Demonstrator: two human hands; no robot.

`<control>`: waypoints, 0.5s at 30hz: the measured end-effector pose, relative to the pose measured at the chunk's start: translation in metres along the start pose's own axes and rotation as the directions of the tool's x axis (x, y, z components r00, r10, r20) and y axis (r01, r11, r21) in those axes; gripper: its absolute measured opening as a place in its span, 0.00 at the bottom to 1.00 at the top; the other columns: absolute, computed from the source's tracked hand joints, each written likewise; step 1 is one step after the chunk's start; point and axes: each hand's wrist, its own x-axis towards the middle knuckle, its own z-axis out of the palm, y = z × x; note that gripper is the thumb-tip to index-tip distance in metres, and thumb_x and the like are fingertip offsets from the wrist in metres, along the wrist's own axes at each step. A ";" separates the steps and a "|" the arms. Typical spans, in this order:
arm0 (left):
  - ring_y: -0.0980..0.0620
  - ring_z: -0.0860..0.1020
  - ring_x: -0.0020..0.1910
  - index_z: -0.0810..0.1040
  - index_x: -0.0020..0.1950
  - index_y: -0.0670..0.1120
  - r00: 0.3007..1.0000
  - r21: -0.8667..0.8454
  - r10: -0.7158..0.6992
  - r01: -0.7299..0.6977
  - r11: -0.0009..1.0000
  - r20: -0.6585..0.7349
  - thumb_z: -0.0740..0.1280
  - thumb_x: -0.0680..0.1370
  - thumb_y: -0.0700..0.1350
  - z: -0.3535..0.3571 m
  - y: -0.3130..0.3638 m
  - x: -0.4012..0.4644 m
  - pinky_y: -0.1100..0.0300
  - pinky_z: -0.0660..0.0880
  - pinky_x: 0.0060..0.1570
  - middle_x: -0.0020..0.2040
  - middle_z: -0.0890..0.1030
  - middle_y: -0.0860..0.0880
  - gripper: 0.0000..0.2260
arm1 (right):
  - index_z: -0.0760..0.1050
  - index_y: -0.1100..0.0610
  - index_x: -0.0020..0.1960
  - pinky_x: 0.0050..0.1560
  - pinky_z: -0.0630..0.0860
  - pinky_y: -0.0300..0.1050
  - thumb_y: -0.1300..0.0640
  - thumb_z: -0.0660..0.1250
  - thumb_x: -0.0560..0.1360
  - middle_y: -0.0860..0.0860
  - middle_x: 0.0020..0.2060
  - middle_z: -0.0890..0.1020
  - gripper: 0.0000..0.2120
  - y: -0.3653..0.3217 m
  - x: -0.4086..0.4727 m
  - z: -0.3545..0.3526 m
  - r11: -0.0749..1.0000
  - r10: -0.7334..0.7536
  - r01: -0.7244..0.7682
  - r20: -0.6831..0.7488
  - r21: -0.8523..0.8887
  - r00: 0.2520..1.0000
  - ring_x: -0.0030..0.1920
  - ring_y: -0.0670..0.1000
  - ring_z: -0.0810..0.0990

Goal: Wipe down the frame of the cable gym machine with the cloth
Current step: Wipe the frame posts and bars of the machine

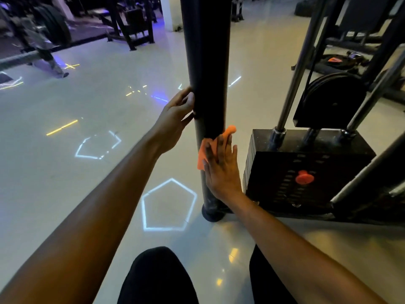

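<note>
Pressing flat against the black upright post (206, 62) of the cable machine frame, our right hand (221, 170) holds the orange cloth (207, 150) to the metal low on the post. Its fingers lie straight and together over the cloth, so this grip is spread flat, not curled; the cloth shows above the fingertips and hangs out past them on the left side of the post. Our left hand (175, 119) sits higher on the same post, at its left edge, thumb and fingers curled lightly against the tube; we cannot tell how far they wrap behind it. Both forearms are bare and reach in from the bottom corners of the head view.

Just right of the post stands the black weight stack (306, 170), with a red-orange selector pin (304, 177) stuck into its face. Two chrome guide rods (293, 84) rise from the top of the stack, and a black pulley (331, 99) hangs above it between them. The post ends in a round foot (213, 212) on the pale glossy floor (87, 194), where pentagon-shaped light outlines (168, 205) and yellow streaks reflect. Our dark trouser knees (157, 277) fill the bottom middle. Far back on the left, other dark gym equipment and stacked plates (54, 23) are dim and blurred.
</note>
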 end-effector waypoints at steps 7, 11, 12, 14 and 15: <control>0.48 0.76 0.75 0.72 0.79 0.48 0.998 -0.001 -0.055 0.055 0.998 0.040 0.58 0.90 0.53 0.000 -0.036 0.003 0.42 0.67 0.80 0.74 0.79 0.48 0.19 | 0.41 0.52 0.88 0.84 0.50 0.71 0.49 0.61 0.89 0.61 0.87 0.43 0.38 -0.006 0.067 -0.015 0.994 -0.098 0.106 -0.249 0.020 0.963 0.85 0.73 0.45; 0.46 0.75 0.66 0.73 0.74 0.42 1.000 -0.048 -0.018 0.019 0.999 0.020 0.61 0.88 0.52 -0.002 -0.064 0.007 0.46 0.68 0.73 0.64 0.77 0.45 0.19 | 0.32 0.48 0.87 0.83 0.54 0.73 0.49 0.59 0.90 0.55 0.86 0.31 0.41 0.022 0.020 0.022 0.986 -0.141 0.155 -0.195 0.057 0.971 0.86 0.72 0.42; 0.46 0.73 0.64 0.73 0.73 0.41 1.000 -0.052 0.001 0.000 0.999 0.023 0.61 0.88 0.51 -0.002 -0.068 0.007 0.47 0.69 0.69 0.63 0.74 0.45 0.18 | 0.32 0.48 0.87 0.81 0.56 0.75 0.49 0.59 0.90 0.55 0.86 0.31 0.41 0.026 0.005 0.031 0.987 -0.137 0.148 -0.163 0.062 0.977 0.86 0.72 0.42; 0.45 0.74 0.65 0.72 0.77 0.42 0.999 -0.051 0.033 -0.032 0.998 0.013 0.61 0.89 0.49 -0.001 -0.076 0.005 0.48 0.71 0.69 0.64 0.76 0.43 0.19 | 0.31 0.47 0.87 0.80 0.56 0.76 0.49 0.60 0.89 0.58 0.86 0.32 0.42 0.024 -0.007 0.041 0.992 -0.091 0.102 -0.138 0.072 0.986 0.86 0.72 0.42; 0.46 0.76 0.68 0.72 0.79 0.44 0.999 -0.048 0.046 -0.045 0.998 0.006 0.61 0.89 0.48 0.000 -0.078 0.005 0.47 0.72 0.72 0.66 0.77 0.41 0.18 | 0.32 0.48 0.87 0.81 0.54 0.75 0.49 0.61 0.90 0.60 0.86 0.35 0.42 0.018 -0.001 0.041 0.994 -0.060 0.073 -0.160 0.076 0.985 0.86 0.72 0.42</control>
